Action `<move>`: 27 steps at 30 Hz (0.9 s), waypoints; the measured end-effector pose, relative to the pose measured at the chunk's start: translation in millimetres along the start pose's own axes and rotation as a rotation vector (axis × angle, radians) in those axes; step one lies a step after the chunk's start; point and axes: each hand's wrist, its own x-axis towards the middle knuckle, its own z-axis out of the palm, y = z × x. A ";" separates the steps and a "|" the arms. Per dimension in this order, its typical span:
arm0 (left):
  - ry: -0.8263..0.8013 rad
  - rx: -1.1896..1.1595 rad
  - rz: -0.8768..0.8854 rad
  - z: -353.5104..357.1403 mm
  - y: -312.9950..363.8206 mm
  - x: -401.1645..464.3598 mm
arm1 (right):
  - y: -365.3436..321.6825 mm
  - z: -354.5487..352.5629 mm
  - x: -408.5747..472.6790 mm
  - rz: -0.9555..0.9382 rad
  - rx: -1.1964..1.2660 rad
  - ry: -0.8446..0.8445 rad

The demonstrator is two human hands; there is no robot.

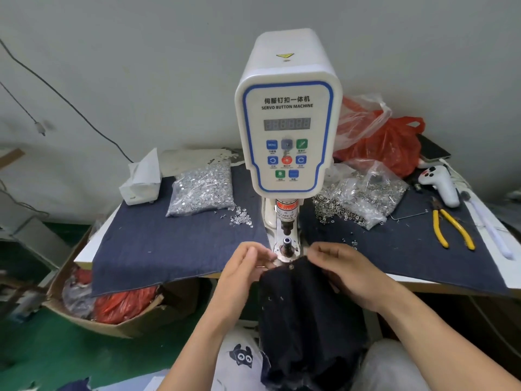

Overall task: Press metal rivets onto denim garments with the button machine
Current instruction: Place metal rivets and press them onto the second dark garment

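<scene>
One white servo button machine (287,131) is seen standing at the middle of a counter (84,253) draped in blue denim cloth (174,249), its lower die (287,245) exposed just beyond the counter's front edge. A single dark denim garment (307,320) is held up to that die by two hands and is left hanging down over the front edge toward the lap. One rivet (291,266) is visible on the garment's top hem, just in front of the die. The left hand (245,268) is curled, its fingertips pinching the hem at the left of the rivet; the right hand (346,270) is likewise curled, with the hem gripped at the right. Whether a loose rivet is also held in either hand cannot be told.

Two clear bags of metal parts are laid on the cloth: one bag of silver studs (203,189) left of the machine, one bag of darker rings (363,193) to the right, with spilled pieces beside each. One tissue box (141,182) sits near the left rear corner. One pair of yellow-handled pliers (451,230) lies near the right edge, and one red plastic bag (389,145) is piled behind. Open cloth is left between the bags and the front edge on both sides of the hands. One cardboard box (118,320) stands on the green floor below the left corner.
</scene>
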 end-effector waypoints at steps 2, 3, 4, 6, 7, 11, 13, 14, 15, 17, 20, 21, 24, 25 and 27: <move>0.002 0.147 -0.118 1.0 -13.6 1.1 | 1.2 -3.5 -1.0 0.015 0.201 0.065; -0.052 0.264 -0.262 3.7 -16.8 3.9 | 1.1 -5.7 -0.9 0.012 0.247 0.099; -0.109 0.339 -0.394 4.9 -20.5 4.3 | 1.6 -7.8 0.1 0.002 0.262 0.121; -0.198 0.426 -0.321 -3.8 -31.1 -5.5 | 3.4 -9.3 1.6 -0.007 0.234 0.124; -0.240 0.456 -0.237 -10.9 -31.0 -14.5 | 4.3 -9.9 2.3 -0.001 0.208 0.121; -0.201 0.275 -0.165 -28.4 -13.6 -21.5 | 7.2 -20.9 4.0 -0.005 0.149 0.180; -0.186 0.157 -0.149 -31.1 0.3 -15.9 | 10.4 -27.6 2.4 0.005 0.152 0.232; -0.174 0.113 -0.136 -32.2 5.4 -13.4 | 13.1 -30.0 0.7 0.019 0.149 0.243; -0.168 0.071 -0.126 -33.4 9.3 -11.8 | 16.1 -32.1 -1.7 0.032 0.109 0.248; -0.187 0.008 -0.125 -34.2 17.6 -9.0 | 20.6 -37.6 -6.2 0.066 -0.041 0.214; -0.239 -0.076 -0.165 -27.3 29.1 -6.1 | 16.1 -40.9 -12.5 0.093 -0.279 0.110; -0.260 -0.090 -0.176 -23.6 32.3 -6.3 | 12.5 -38.9 -14.1 0.064 -0.376 0.109; -0.341 -0.124 -0.216 -9.1 41.4 -6.6 | 1.0 -18.5 -19.6 -0.144 -0.586 0.143; -0.379 -0.129 -0.229 -4.4 43.6 -6.0 | -1.7 -9.6 -20.7 -0.196 -0.615 0.098; -0.447 -0.111 -0.247 2.2 48.5 -3.9 | -5.5 2.8 -21.9 -0.195 -0.683 -0.041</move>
